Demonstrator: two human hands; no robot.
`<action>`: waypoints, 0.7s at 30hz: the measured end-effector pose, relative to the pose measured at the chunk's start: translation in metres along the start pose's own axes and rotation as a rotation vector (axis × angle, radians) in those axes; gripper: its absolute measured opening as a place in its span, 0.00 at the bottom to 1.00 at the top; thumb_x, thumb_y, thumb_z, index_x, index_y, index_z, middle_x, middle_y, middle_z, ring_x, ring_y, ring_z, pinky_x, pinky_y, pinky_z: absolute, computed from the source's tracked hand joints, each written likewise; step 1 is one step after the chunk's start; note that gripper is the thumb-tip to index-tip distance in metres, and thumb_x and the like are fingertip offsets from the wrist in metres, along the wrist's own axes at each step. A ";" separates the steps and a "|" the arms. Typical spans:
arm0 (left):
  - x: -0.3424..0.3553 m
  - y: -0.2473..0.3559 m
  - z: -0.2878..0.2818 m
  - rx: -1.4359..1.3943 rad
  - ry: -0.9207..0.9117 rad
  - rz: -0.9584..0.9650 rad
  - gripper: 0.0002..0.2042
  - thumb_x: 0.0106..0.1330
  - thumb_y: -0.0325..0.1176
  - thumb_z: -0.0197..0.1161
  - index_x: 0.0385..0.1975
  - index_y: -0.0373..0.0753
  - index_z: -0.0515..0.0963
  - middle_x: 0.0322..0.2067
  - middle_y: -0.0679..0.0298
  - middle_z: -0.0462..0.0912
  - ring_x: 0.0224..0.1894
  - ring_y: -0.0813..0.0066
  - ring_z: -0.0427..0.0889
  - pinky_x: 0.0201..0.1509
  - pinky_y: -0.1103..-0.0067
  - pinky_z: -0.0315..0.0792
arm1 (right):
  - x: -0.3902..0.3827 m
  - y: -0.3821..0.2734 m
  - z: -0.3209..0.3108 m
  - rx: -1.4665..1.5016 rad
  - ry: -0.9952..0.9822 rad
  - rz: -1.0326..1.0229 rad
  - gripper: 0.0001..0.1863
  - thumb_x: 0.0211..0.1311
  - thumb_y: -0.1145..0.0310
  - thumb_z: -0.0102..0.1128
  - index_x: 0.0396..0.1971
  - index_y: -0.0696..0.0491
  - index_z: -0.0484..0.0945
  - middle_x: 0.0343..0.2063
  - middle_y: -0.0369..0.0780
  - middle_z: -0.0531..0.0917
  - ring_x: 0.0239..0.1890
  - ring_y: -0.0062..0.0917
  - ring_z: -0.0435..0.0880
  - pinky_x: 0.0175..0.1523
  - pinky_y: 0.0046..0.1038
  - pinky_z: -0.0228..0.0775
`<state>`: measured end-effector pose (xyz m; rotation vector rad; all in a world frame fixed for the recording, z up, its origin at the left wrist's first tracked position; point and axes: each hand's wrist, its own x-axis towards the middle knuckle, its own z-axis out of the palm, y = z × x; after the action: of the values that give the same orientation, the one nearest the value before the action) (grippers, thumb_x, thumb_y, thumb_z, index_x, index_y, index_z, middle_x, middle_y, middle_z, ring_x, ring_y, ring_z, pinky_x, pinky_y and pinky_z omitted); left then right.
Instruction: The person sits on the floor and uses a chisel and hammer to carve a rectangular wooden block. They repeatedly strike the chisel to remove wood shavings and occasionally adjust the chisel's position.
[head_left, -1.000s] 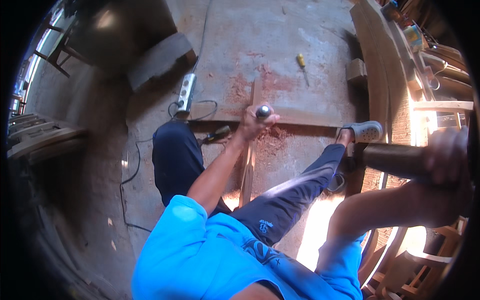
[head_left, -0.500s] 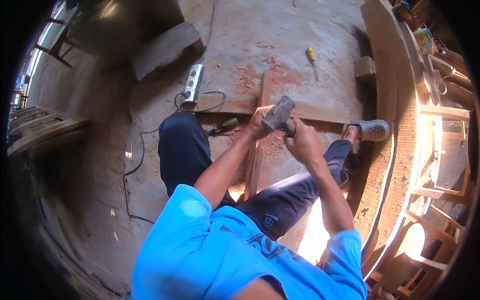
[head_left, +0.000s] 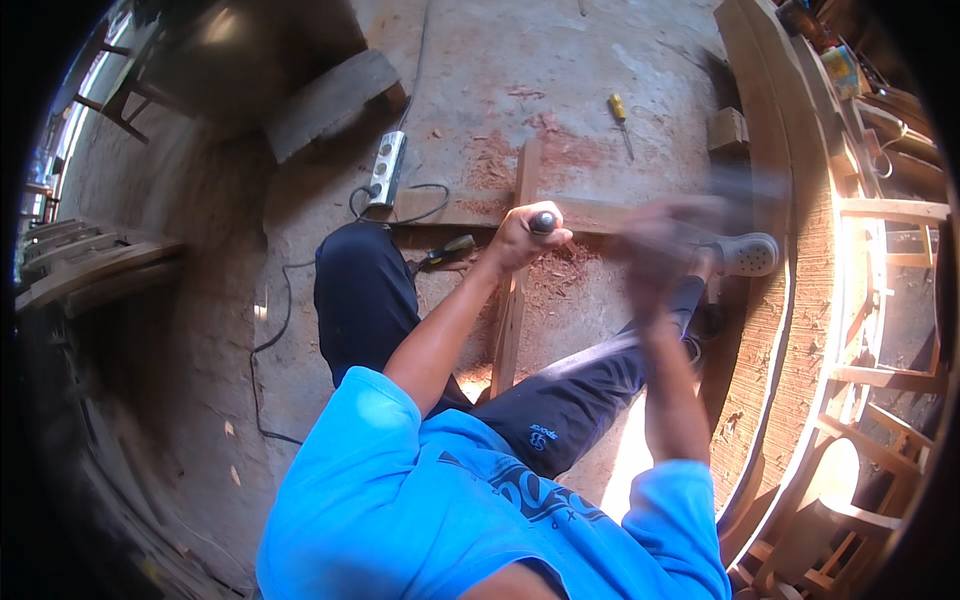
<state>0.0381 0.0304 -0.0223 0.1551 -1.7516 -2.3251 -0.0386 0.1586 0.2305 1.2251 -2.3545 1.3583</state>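
Observation:
My left hand (head_left: 522, 243) is closed around an upright chisel (head_left: 543, 222). Only the round dark end of its handle shows; the blade is hidden below my fist. Under it lies a wooden bar (head_left: 510, 335), which runs from between my legs across a longer wooden beam (head_left: 455, 209). Off to the right, my right hand (head_left: 665, 245) is smeared by motion and grips a hammer (head_left: 745, 185), whose head is a grey blur. Reddish wood chips (head_left: 560, 278) lie around the bar.
A white power strip (head_left: 385, 168) with a black cable lies left of the bar. Beside my left knee is a dark-handled tool (head_left: 448, 252). A yellow-handled screwdriver (head_left: 620, 120) rests farther off. Thick timber (head_left: 795, 300) lines the right side, with wooden frames (head_left: 885, 375) beyond.
The hammer has swung up and right, away from the chisel, with my right hand. The chisel's handle end, hidden before behind the hammer head, now shows. My left hand stays nearly in place.

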 end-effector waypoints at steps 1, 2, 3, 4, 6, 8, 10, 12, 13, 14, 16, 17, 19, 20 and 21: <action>0.002 0.002 -0.002 -0.097 -0.011 0.013 0.06 0.65 0.30 0.71 0.36 0.37 0.81 0.30 0.73 0.79 0.32 0.87 0.77 0.34 0.84 0.74 | -0.030 0.027 0.030 -0.178 -0.235 0.171 0.11 0.65 0.63 0.56 0.41 0.54 0.76 0.34 0.44 0.78 0.39 0.33 0.78 0.45 0.34 0.73; 0.000 0.003 0.001 -0.171 -0.055 -0.021 0.07 0.66 0.30 0.71 0.38 0.36 0.82 0.32 0.73 0.80 0.32 0.87 0.77 0.34 0.84 0.74 | -0.063 0.055 0.054 -0.342 -0.485 0.355 0.14 0.63 0.63 0.59 0.44 0.54 0.78 0.36 0.46 0.82 0.41 0.37 0.81 0.48 0.37 0.74; 0.003 0.004 0.000 -0.044 -0.054 -0.008 0.10 0.68 0.31 0.69 0.45 0.36 0.83 0.34 0.72 0.80 0.33 0.86 0.78 0.34 0.84 0.74 | -0.092 0.083 0.060 -0.323 -0.509 0.411 0.17 0.61 0.62 0.61 0.46 0.55 0.80 0.38 0.49 0.85 0.44 0.41 0.84 0.50 0.39 0.76; -0.001 0.004 0.008 -0.037 0.041 0.051 0.09 0.67 0.31 0.69 0.41 0.36 0.81 0.34 0.70 0.80 0.32 0.85 0.78 0.32 0.84 0.73 | -0.117 0.104 0.063 -0.300 -0.455 0.395 0.20 0.59 0.62 0.64 0.48 0.56 0.83 0.40 0.51 0.88 0.47 0.44 0.87 0.53 0.41 0.77; -0.006 0.003 0.018 0.069 0.133 -0.021 0.08 0.65 0.32 0.71 0.34 0.37 0.78 0.30 0.71 0.80 0.29 0.85 0.77 0.30 0.83 0.73 | -0.163 0.123 0.050 -0.208 -0.428 0.659 0.17 0.57 0.68 0.64 0.44 0.62 0.79 0.40 0.54 0.87 0.43 0.38 0.88 0.49 0.40 0.76; -0.010 -0.003 0.040 0.304 0.451 0.115 0.11 0.61 0.31 0.74 0.27 0.39 0.75 0.24 0.71 0.78 0.25 0.86 0.74 0.28 0.83 0.71 | -0.189 0.123 0.038 -0.008 -0.268 0.763 0.15 0.52 0.71 0.61 0.38 0.64 0.77 0.23 0.51 0.81 0.29 0.34 0.84 0.38 0.39 0.74; -0.009 -0.008 0.054 0.312 0.651 0.214 0.12 0.59 0.30 0.76 0.26 0.39 0.75 0.21 0.73 0.76 0.24 0.86 0.72 0.27 0.82 0.70 | -0.213 0.112 0.026 0.100 -0.279 0.989 0.13 0.52 0.70 0.61 0.35 0.63 0.76 0.19 0.46 0.78 0.24 0.29 0.79 0.33 0.37 0.72; 0.002 -0.011 0.051 0.366 0.616 0.154 0.14 0.59 0.31 0.76 0.24 0.38 0.74 0.21 0.73 0.76 0.24 0.86 0.71 0.27 0.81 0.69 | -0.238 0.101 0.024 -0.012 -0.348 1.051 0.12 0.52 0.69 0.61 0.31 0.62 0.76 0.17 0.42 0.78 0.20 0.24 0.77 0.28 0.34 0.70; 0.011 -0.011 0.042 0.395 0.540 0.099 0.14 0.59 0.32 0.77 0.23 0.38 0.74 0.21 0.73 0.76 0.24 0.86 0.72 0.27 0.80 0.69 | -0.253 0.094 0.019 0.090 -0.377 1.127 0.11 0.52 0.69 0.61 0.30 0.61 0.75 0.17 0.40 0.78 0.18 0.23 0.78 0.25 0.32 0.70; 0.020 -0.011 0.031 0.446 0.455 -0.022 0.15 0.59 0.32 0.77 0.23 0.38 0.73 0.21 0.73 0.76 0.24 0.86 0.72 0.28 0.80 0.69 | -0.265 0.090 0.024 0.055 -0.445 1.264 0.10 0.52 0.69 0.61 0.30 0.60 0.75 0.17 0.40 0.78 0.18 0.23 0.79 0.25 0.31 0.71; 0.051 -0.008 -0.010 0.214 0.049 -0.117 0.14 0.59 0.33 0.76 0.22 0.42 0.74 0.20 0.71 0.75 0.23 0.85 0.71 0.27 0.79 0.68 | -0.288 0.082 0.030 0.193 -0.537 1.368 0.10 0.54 0.70 0.62 0.32 0.61 0.77 0.18 0.40 0.80 0.19 0.24 0.81 0.25 0.33 0.73; 0.065 -0.009 -0.026 0.089 -0.064 -0.234 0.13 0.59 0.34 0.75 0.23 0.43 0.74 0.19 0.71 0.74 0.22 0.83 0.71 0.27 0.79 0.67 | -0.297 0.078 0.034 0.230 -0.528 1.315 0.11 0.55 0.70 0.62 0.34 0.62 0.78 0.19 0.41 0.80 0.18 0.24 0.82 0.25 0.32 0.73; 0.086 -0.017 -0.043 -0.105 -0.107 -0.360 0.12 0.59 0.35 0.75 0.24 0.44 0.74 0.19 0.71 0.74 0.21 0.81 0.71 0.27 0.79 0.66 | -0.305 0.076 0.044 0.224 -0.632 1.296 0.16 0.56 0.67 0.62 0.41 0.63 0.80 0.24 0.48 0.85 0.24 0.35 0.87 0.32 0.37 0.77; 0.094 -0.023 -0.044 -0.216 -0.074 -0.344 0.12 0.59 0.35 0.75 0.24 0.44 0.74 0.19 0.71 0.74 0.21 0.81 0.71 0.27 0.78 0.66 | -0.305 0.076 0.048 0.181 -0.657 1.275 0.17 0.56 0.66 0.63 0.42 0.62 0.80 0.27 0.50 0.85 0.29 0.40 0.87 0.36 0.40 0.76; 0.099 -0.030 -0.041 -0.188 0.045 -0.397 0.12 0.61 0.37 0.73 0.25 0.45 0.74 0.18 0.70 0.74 0.22 0.81 0.73 0.28 0.76 0.68 | -0.304 0.076 0.053 0.173 -0.665 1.240 0.18 0.56 0.64 0.64 0.43 0.61 0.80 0.30 0.53 0.85 0.34 0.44 0.86 0.41 0.42 0.76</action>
<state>-0.0526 -0.0239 -0.0571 0.5629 -1.5857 -2.7181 0.1181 0.3105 -0.0003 0.0369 -3.8262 1.5314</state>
